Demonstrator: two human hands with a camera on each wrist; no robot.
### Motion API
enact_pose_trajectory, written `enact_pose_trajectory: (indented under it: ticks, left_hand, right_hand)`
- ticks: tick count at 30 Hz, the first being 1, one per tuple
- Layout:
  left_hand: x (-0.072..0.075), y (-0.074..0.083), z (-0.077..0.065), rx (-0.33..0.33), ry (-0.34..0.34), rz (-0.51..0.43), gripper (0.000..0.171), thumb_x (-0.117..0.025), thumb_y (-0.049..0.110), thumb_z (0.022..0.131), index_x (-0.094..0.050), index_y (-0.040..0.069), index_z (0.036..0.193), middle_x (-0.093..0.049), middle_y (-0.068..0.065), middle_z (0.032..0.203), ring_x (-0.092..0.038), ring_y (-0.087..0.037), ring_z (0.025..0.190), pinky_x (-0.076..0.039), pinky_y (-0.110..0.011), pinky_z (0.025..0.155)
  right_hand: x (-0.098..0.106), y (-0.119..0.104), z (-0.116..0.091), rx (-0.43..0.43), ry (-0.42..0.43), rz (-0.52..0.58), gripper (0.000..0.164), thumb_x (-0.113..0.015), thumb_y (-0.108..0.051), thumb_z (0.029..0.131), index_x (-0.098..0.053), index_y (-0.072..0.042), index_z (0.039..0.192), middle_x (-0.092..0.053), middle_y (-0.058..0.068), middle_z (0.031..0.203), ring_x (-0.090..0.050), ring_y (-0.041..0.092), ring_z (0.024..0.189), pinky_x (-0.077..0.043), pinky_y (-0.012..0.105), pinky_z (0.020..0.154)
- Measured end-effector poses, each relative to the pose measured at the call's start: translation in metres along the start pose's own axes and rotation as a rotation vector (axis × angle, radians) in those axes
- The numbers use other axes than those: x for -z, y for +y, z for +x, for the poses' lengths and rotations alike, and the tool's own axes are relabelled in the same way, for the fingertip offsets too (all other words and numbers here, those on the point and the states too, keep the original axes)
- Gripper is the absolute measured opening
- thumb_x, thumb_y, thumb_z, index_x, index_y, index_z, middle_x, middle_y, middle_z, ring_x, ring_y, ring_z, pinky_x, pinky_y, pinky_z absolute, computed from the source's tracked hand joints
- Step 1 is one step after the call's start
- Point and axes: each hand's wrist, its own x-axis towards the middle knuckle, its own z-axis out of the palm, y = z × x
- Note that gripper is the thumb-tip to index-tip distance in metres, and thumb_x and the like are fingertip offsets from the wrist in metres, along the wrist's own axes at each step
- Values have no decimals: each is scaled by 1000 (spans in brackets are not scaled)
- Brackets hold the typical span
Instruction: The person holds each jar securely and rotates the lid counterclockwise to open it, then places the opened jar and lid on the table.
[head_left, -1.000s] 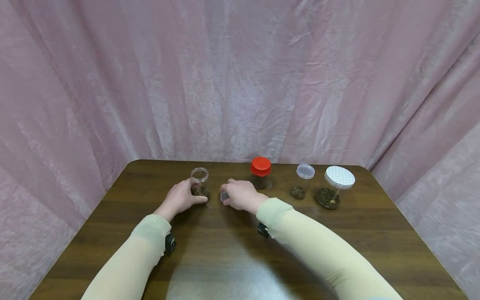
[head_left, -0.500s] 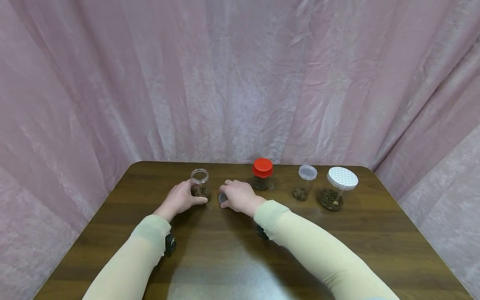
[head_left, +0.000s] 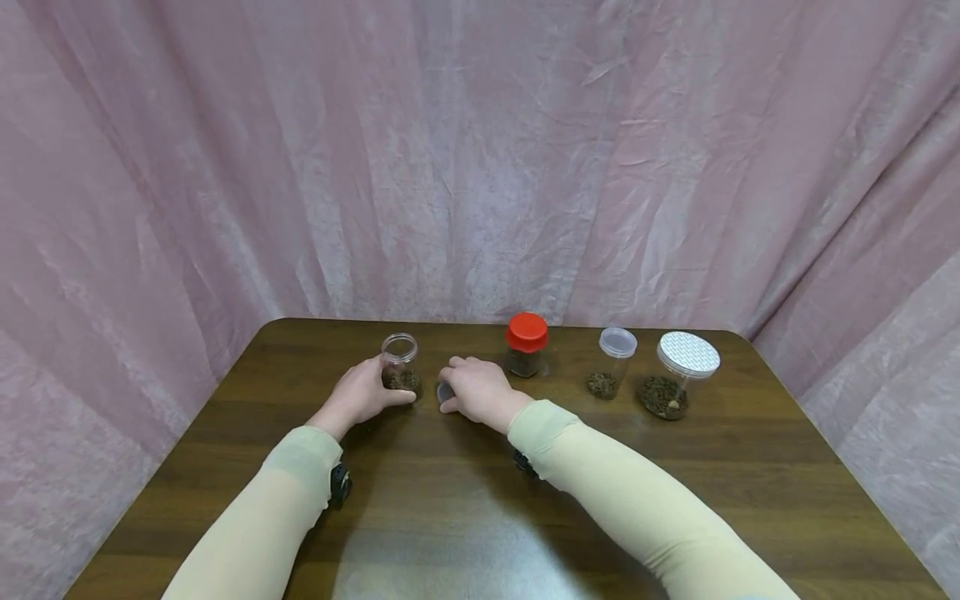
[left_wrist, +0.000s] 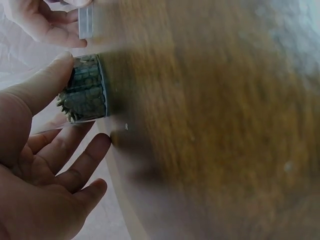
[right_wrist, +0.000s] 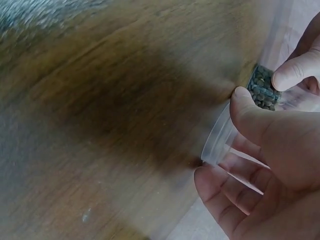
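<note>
In the head view my left hand (head_left: 358, 395) holds an uncapped clear jar (head_left: 401, 373) that stands upright on the table. Thumb and fingers lie on opposite sides of it. The left wrist view shows small dark green-brown pellets (left_wrist: 90, 92) inside, low in the jar. Just to the right, my right hand (head_left: 478, 390) grips a translucent screw lid (head_left: 446, 392) at the tabletop. The right wrist view has the lid (right_wrist: 219, 136) between the thumb and the fingers. A short gap parts the lid from the jar.
Behind and right of my right hand stands a jar with a red lid (head_left: 527, 332). Farther right are a slim jar with a translucent lid (head_left: 618, 342) and a wide jar with a white patterned lid (head_left: 688, 354). A pink curtain (head_left: 480, 167) hangs behind the wooden table (head_left: 442, 500).
My right hand has moved slightly left with the lid, toward the jar. The left hand and its jar stay in place. The head view has shifted a little.
</note>
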Motion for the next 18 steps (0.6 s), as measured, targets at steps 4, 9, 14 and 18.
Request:
enact_pose_trajectory:
  ticks: [4, 9, 14, 18]
  left_hand:
    - [-1, -1, 0, -8, 9, -1, 61, -88, 37, 98, -65, 5, 144, -67, -22, 147, -60, -45, 137, -47, -63, 112]
    - [0, -1, -1, -20, 13, -7, 62, -88, 36, 97, -65, 3, 145, -69, -22, 143, -61, -45, 135, -48, -62, 111]
    - [0, -1, -1, -17, 10, -9, 62, -87, 37, 98, -65, 3, 144, -68, -22, 144, -61, -46, 135, -48, -63, 111]
    - [-1, -1, 0, -17, 11, -2, 63, -88, 38, 97, -64, 3, 144, -68, -23, 144, -61, -46, 136, -48, -63, 111]
  right_hand:
    - [-2, 0, -1, 10, 12, -7, 45, -83, -47, 99, -76, -21, 135, -68, -1, 120, -68, 20, 111, -60, 38, 86]
    - [0, 0, -2, 35, 22, -19, 46, -84, -48, 98, -76, -20, 134, -68, 0, 119, -69, 21, 108, -59, 38, 86]
    - [2, -1, -3, 25, 11, -14, 48, -82, -49, 100, -75, -20, 137, -69, 0, 123, -69, 22, 111, -60, 38, 88]
    - [2, 0, -4, 9, 4, -4, 48, -82, -48, 100, -75, -21, 139, -69, 0, 125, -69, 22, 115, -60, 40, 89]
